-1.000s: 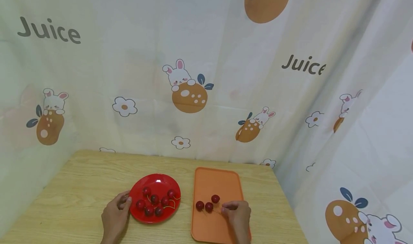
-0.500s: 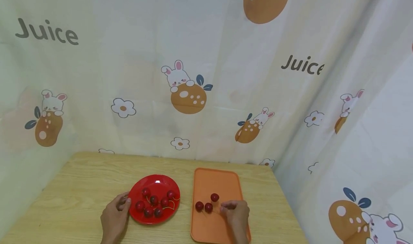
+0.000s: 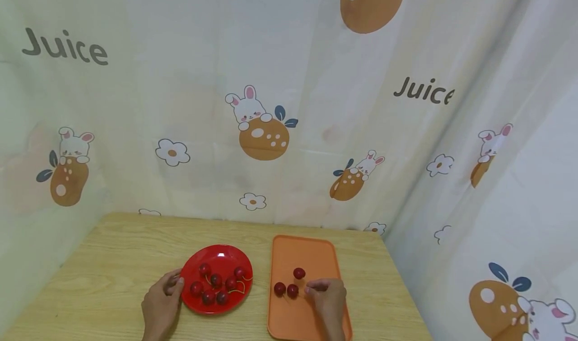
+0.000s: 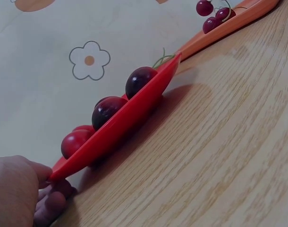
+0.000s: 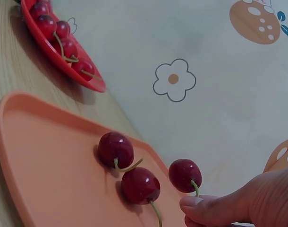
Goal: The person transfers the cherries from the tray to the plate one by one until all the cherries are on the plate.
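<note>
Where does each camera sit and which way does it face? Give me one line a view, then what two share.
Head: worn on the head, facing forward and down at the table and the printed cloth; left hand and right hand show.
Left wrist: on that wrist, facing low across the table at the red plate; part of the left hand shows, pinching its rim.
Right wrist: on that wrist, facing over the orange tray; part of the right hand shows, pinching a cherry by its stem.
Shared: both wrist views show red plate and orange tray.
</note>
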The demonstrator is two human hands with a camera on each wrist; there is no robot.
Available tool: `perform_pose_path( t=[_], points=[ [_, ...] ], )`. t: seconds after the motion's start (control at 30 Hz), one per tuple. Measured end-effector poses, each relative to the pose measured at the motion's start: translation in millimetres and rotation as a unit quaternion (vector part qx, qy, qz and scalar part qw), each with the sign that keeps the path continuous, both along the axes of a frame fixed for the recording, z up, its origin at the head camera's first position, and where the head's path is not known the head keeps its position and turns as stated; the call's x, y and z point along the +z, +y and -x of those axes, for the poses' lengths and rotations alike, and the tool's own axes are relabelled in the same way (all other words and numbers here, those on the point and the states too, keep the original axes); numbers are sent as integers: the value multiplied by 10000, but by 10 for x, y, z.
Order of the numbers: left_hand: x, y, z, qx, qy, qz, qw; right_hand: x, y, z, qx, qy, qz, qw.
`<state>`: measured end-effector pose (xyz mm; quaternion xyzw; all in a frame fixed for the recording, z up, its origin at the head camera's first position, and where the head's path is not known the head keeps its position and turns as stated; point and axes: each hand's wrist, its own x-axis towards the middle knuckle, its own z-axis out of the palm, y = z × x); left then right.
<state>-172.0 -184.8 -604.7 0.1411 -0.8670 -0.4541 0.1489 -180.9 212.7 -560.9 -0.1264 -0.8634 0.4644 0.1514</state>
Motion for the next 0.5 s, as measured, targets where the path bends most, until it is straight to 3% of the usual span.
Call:
perform_pose_path(
  t=[0.5],
  points=[
    [-9,34,-5,48,217,42,9997,22,-63,20,347,144,268,9989]
  ],
)
